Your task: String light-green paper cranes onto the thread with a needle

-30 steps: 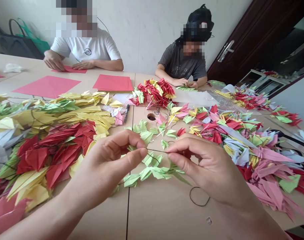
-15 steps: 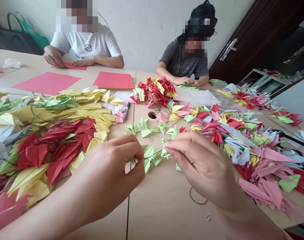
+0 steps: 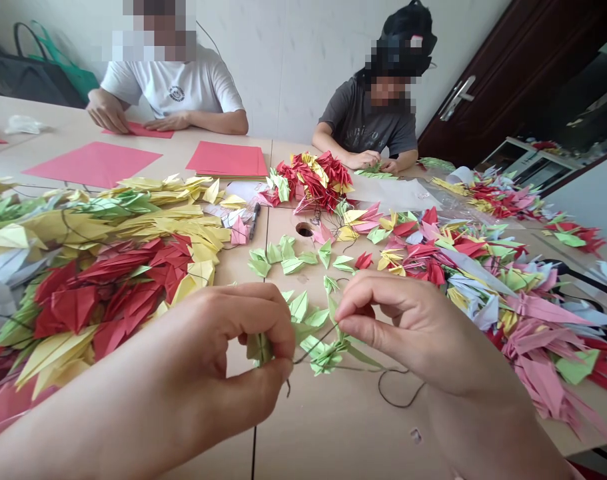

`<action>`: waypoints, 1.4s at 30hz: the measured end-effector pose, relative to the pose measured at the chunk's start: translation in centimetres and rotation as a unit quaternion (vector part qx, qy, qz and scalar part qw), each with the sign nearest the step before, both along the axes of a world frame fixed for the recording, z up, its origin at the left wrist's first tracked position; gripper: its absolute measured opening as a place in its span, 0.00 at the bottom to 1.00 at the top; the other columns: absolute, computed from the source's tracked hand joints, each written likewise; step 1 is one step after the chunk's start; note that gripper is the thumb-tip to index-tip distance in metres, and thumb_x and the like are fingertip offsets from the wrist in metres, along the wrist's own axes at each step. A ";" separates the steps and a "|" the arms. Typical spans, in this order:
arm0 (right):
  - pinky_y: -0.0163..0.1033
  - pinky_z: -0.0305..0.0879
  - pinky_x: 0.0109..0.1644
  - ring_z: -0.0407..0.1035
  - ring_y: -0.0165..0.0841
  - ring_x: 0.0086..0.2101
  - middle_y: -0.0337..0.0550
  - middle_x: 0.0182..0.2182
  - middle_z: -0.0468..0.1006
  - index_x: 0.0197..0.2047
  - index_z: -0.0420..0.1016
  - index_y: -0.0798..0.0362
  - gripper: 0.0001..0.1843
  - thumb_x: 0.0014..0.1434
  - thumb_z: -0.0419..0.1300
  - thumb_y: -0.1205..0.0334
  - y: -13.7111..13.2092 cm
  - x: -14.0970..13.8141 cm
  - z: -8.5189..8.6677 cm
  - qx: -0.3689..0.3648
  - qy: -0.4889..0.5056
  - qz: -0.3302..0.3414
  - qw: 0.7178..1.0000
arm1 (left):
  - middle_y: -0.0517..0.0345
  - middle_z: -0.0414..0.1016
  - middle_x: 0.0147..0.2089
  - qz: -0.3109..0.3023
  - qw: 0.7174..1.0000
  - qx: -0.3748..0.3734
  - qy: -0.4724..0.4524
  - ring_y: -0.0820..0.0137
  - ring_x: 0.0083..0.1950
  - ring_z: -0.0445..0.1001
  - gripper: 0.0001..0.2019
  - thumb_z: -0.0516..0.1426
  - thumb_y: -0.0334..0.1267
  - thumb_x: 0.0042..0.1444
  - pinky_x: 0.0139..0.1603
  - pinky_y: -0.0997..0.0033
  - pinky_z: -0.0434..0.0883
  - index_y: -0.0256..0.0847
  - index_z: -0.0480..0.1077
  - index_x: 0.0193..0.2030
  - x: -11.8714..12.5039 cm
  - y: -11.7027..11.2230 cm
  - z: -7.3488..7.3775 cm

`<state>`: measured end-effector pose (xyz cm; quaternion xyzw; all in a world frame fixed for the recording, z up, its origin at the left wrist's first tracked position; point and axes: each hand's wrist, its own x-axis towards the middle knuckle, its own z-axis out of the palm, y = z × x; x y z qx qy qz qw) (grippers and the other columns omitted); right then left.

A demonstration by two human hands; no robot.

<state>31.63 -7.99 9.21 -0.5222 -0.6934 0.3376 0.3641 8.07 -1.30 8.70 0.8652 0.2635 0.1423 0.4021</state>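
My left hand (image 3: 233,350) is closed in a pinch on a green folded paper crane (image 3: 260,349), mostly hidden behind the fingers; a short end of black string hangs below the thumb. Opposite, my right hand (image 3: 408,333) pinches the black string (image 3: 317,344), which runs between the two hands. A green crane (image 3: 332,303) touches or nearly touches the right fingertips. Several more green paper cranes (image 3: 326,357) lie just beyond and between the hands. To the right, the string loops loosely on the table (image 3: 323,433).
Heaps of red and yellow cranes (image 3: 128,287) lie left, mixed colours (image 3: 473,260) right. A red-and-yellow bunch (image 3: 316,180), a pen (image 3: 254,220) and a stack of red paper (image 3: 226,160) sit farther back. Two people (image 3: 170,87) work across the table.
My left hand has turned and lowered slightly, showing the green crane in its fingers. My right fingertips have shifted slightly right and down, with the string stretched between the hands.
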 end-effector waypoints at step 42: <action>0.32 0.64 0.31 0.68 0.26 0.28 0.34 0.27 0.74 0.31 0.73 0.51 0.07 0.61 0.66 0.66 -0.6 -0.8 -0.4 0.151 -0.089 -0.062 0.983 | 0.67 0.75 0.34 0.007 1.000 -0.028 -0.005 0.74 0.34 0.73 0.10 0.56 0.26 0.53 0.34 0.79 0.69 0.48 0.72 0.32 0.9 -1.0 -0.1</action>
